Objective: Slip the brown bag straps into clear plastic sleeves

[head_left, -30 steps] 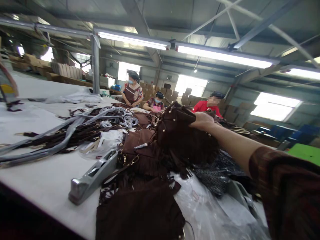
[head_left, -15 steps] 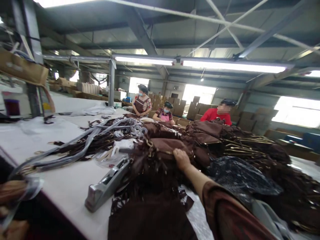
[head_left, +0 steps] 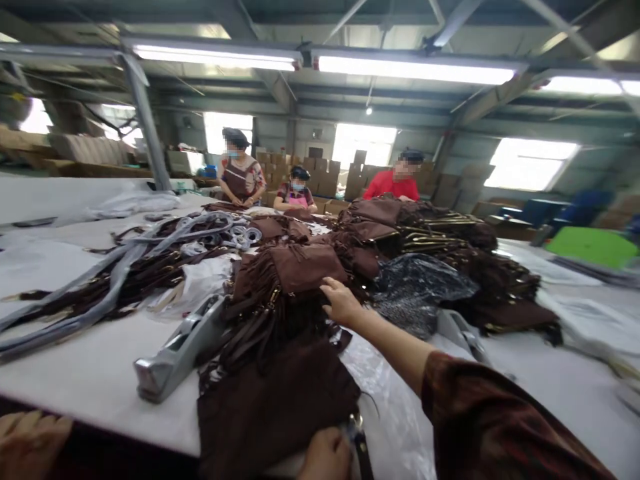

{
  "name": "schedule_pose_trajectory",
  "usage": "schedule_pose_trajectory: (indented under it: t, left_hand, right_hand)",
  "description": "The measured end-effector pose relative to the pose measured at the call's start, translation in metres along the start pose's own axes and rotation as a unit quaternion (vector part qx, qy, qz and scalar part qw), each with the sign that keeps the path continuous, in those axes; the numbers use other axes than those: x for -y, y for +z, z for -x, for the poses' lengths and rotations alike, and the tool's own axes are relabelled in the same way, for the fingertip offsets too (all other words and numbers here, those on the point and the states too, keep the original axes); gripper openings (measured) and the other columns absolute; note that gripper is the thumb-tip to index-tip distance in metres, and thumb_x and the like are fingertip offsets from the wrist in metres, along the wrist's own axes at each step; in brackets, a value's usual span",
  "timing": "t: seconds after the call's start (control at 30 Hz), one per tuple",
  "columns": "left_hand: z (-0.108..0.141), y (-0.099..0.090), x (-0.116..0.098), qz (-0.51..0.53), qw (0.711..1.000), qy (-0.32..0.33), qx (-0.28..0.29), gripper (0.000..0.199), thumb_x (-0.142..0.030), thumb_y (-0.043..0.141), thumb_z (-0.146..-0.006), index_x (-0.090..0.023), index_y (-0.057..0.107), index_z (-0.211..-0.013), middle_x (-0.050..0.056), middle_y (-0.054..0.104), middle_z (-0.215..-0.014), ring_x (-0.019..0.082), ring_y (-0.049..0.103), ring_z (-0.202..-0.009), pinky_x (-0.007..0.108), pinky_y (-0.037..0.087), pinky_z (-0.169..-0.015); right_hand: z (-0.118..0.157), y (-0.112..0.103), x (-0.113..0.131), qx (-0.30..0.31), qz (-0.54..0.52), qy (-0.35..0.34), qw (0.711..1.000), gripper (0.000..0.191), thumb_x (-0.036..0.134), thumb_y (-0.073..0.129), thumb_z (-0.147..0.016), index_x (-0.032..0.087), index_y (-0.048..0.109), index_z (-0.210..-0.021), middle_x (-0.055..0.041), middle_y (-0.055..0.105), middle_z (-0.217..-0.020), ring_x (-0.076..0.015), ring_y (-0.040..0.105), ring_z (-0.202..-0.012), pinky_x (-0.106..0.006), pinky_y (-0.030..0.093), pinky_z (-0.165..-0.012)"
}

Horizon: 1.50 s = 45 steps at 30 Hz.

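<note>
My right hand [head_left: 343, 303] reaches in from the right, its fingertips beside the edge of a dark brown fringed bag [head_left: 310, 267]. Its thumb and fingers are apart. At the bottom centre, my left hand [head_left: 327, 455] is curled at the lower edge of a flat dark brown bag [head_left: 280, 407]. A strap with a metal clasp [head_left: 356, 427] lies just right of that hand. Long brown tassels hang between the two bags. A grey tape dispenser [head_left: 175, 360] stands left of them.
Wrapped straps [head_left: 125, 280] lie on the left. Behind and right are heaped brown bags [head_left: 430, 233], black plastic [head_left: 425, 280] and a second dispenser [head_left: 457, 330]. Another person's hand [head_left: 33, 437] shows at lower left. Three people work across the table [head_left: 100, 373].
The view has turned right and down. My right hand has loosened from the fringed bag's edge. My left hand has come into view at the bottom, on the flat bag.
</note>
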<state>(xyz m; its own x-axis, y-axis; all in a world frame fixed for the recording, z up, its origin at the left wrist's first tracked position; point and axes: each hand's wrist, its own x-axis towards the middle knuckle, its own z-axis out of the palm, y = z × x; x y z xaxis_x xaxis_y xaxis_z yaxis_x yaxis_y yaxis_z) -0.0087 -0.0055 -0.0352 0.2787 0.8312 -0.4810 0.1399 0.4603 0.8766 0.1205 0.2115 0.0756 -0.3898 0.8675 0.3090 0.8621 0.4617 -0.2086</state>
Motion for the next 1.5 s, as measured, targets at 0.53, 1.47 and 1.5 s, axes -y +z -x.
schedule_pose_trajectory:
  t: [0.53, 1.47, 1.5]
  left_hand:
    - [-0.018, -0.014, 0.010, -0.043, 0.999, -0.008, 0.029, 0.062, -0.080, 0.061, -0.052, -0.019, 0.052, -0.061, -0.007, 0.043, -0.042, 0.005, 0.026, -0.031, 0.021, 0.021, -0.033]
    - [-0.001, -0.005, -0.008, -0.039, 0.998, -0.043, -0.014, 0.062, -0.076, 0.067, -0.050, -0.018, 0.048, -0.060, -0.009, 0.037, -0.045, 0.003, 0.025, -0.035, 0.019, 0.021, -0.037]
    - [-0.002, -0.006, -0.007, -0.038, 0.998, -0.040, -0.013, 0.061, -0.076, 0.067, -0.052, -0.018, 0.048, -0.060, -0.009, 0.037, -0.045, 0.003, 0.025, -0.035, 0.019, 0.021, -0.037]
  right_hand:
    - [0.307, -0.111, -0.104, -0.329, -0.208, 0.429, 0.815, 0.020, 0.029, 0.057, -0.080, 0.017, 0.068, -0.092, -0.0081, 0.069, -0.096, -0.0213, 0.061, -0.092, -0.033, 0.046, -0.086]
    - [0.326, -0.092, -0.166, -0.177, -0.322, 0.573, 0.732, 0.012, 0.023, 0.059, -0.076, 0.013, 0.064, -0.074, -0.0054, 0.068, -0.065, -0.0089, 0.054, -0.045, -0.019, 0.035, -0.040]
    - [0.326, -0.089, -0.167, -0.174, -0.310, 0.576, 0.736, 0.011, 0.022, 0.059, -0.075, 0.013, 0.064, -0.072, -0.0054, 0.068, -0.065, -0.0086, 0.053, -0.045, -0.019, 0.035, -0.040]
